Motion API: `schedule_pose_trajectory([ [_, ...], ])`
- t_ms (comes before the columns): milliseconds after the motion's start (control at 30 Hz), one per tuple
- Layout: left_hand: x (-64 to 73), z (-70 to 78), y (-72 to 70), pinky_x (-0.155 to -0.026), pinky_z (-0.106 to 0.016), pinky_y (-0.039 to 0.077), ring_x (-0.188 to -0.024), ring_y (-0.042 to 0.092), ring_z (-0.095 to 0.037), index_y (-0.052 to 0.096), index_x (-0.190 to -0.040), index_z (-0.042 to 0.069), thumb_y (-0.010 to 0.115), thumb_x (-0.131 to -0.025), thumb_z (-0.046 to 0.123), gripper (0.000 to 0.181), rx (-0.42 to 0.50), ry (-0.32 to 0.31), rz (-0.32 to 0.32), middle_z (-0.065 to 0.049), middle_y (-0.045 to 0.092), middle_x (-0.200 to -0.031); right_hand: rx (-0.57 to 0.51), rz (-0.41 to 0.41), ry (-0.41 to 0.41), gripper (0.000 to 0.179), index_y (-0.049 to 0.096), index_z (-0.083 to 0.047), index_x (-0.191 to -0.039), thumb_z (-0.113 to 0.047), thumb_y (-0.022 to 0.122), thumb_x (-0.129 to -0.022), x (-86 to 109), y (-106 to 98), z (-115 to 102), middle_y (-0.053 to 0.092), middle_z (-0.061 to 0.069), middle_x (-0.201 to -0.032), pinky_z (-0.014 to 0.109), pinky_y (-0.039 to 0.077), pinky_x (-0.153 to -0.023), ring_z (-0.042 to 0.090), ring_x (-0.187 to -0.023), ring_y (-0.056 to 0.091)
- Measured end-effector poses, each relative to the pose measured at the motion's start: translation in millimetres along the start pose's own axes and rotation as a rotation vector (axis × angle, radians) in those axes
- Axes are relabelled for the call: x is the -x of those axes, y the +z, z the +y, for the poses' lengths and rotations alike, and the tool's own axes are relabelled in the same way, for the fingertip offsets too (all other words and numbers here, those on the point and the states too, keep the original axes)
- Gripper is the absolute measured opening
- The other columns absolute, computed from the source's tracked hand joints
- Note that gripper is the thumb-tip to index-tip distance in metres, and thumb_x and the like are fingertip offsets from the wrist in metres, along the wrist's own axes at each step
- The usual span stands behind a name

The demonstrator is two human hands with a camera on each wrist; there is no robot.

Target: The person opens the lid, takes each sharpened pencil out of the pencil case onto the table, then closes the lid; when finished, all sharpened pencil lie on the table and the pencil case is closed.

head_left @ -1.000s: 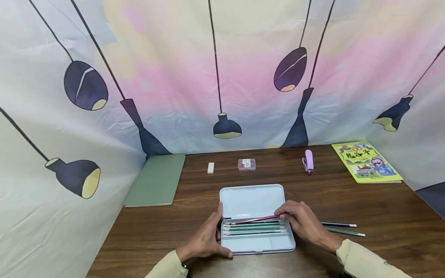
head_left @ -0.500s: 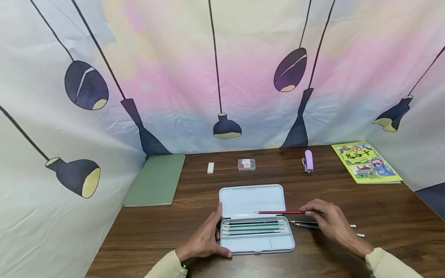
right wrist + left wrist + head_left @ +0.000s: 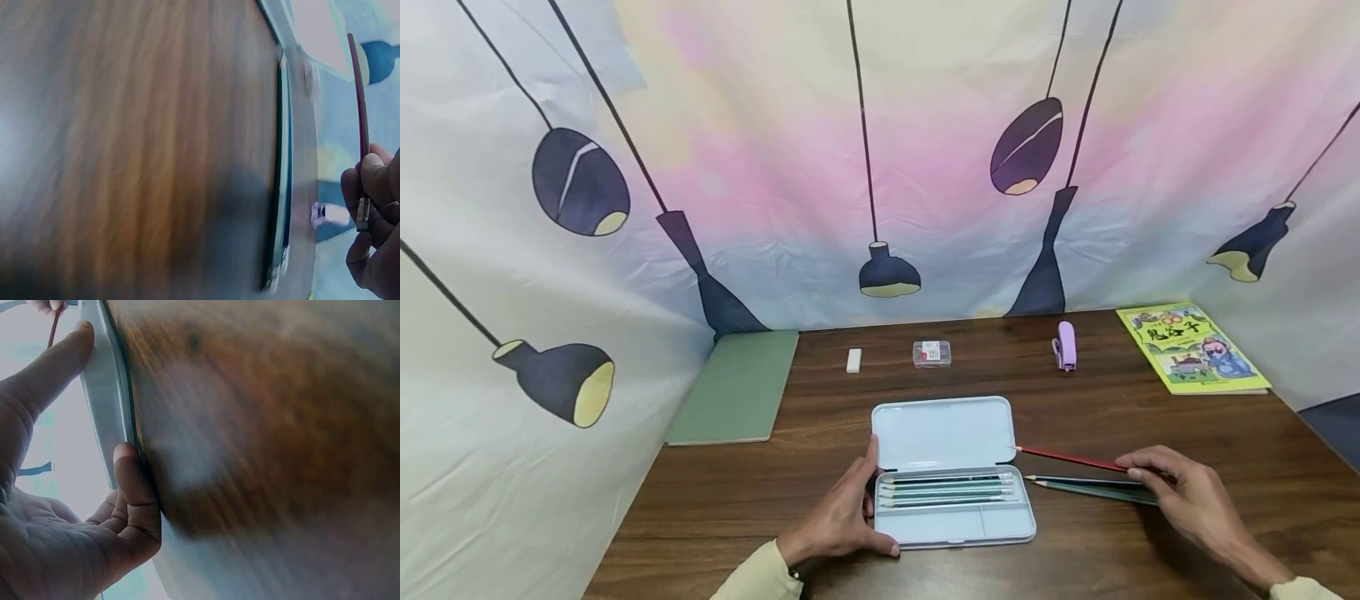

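A white pencil case (image 3: 928, 525) lies with its lid (image 3: 943, 433) raised back; several green and dark pencils (image 3: 947, 492) are in its long compartment. My left hand (image 3: 838, 512) holds the case's left end, thumb along the front edge and fingers at the side, as the left wrist view also shows. Off to the right, my right hand (image 3: 1191, 496) pinches a red pencil (image 3: 1071, 457) close to its eraser end, the tip pointing left toward the lid. Below that pencil, two others, dark and green (image 3: 1090, 489), lie on the table, their far ends hidden by the right hand.
Toward the back of the wooden table (image 3: 985, 379) are a white eraser (image 3: 853, 360), a small clear box (image 3: 932, 354) and a purple stapler (image 3: 1065, 347). A green notebook (image 3: 737, 392) lies at left, a yellow book (image 3: 1193, 350) at right. A printed cloth hangs behind.
My right hand has lifted the red pencil out of the case and carried it rightward, over beside the two pencils on the table. My left hand has stayed on the case.
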State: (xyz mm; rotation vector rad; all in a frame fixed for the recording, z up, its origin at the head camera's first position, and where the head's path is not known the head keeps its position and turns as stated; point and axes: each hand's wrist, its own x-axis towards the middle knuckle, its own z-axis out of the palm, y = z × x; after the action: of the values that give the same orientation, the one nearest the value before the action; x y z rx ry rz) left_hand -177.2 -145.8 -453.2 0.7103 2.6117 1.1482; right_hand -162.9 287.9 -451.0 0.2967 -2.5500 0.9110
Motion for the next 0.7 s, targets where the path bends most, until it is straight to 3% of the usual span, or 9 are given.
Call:
schedule_pose_trajectory([
  [200, -0.7, 0.9, -0.7, -0.058, -0.02, 0.039, -0.07, 0.042, -0.009, -0.006, -0.146, 0.009, 0.086, -0.054, 0.041, 0.133, -0.001, -0.007, -0.008, -0.004, 0.039, -0.104, 0.047, 0.003, 0.035, 0.023, 0.069, -0.021, -0.087, 0.0, 0.068, -0.078, 9.3, -4.4, 7.6, 0.062, -0.007, -0.083, 0.013, 0.037, -0.057, -0.004, -0.073, 0.054],
  [500, -0.1, 0.5, -0.5, -0.058, -0.02, 0.039, -0.07, 0.043, -0.01, -0.006, -0.146, 0.008, 0.086, -0.055, 0.041, 0.133, 0.007, -0.005, -0.008, -0.004, 0.04, -0.103, 0.116, -0.065, 0.128, 0.024, 0.069, -0.023, -0.086, 0.0, 0.067, -0.079, 22.0, -0.8, 17.8, 0.061, -0.008, -0.084, 0.022, 0.043, -0.057, -0.003, -0.072, 0.053],
  [700, -1.1, 0.6, -0.7, -0.059, -0.02, 0.039, -0.071, 0.043, -0.01, -0.006, -0.146, 0.009, 0.085, -0.055, 0.042, 0.133, -0.001, -0.008, -0.007, -0.004, 0.04, -0.104, 0.104, -0.069, 0.032, 0.032, 0.068, -0.024, -0.084, 0.005, 0.07, -0.073, 30.9, -2.1, 28.3, 0.061, -0.012, -0.082, 0.015, 0.043, -0.061, -0.002, -0.075, 0.057],
])
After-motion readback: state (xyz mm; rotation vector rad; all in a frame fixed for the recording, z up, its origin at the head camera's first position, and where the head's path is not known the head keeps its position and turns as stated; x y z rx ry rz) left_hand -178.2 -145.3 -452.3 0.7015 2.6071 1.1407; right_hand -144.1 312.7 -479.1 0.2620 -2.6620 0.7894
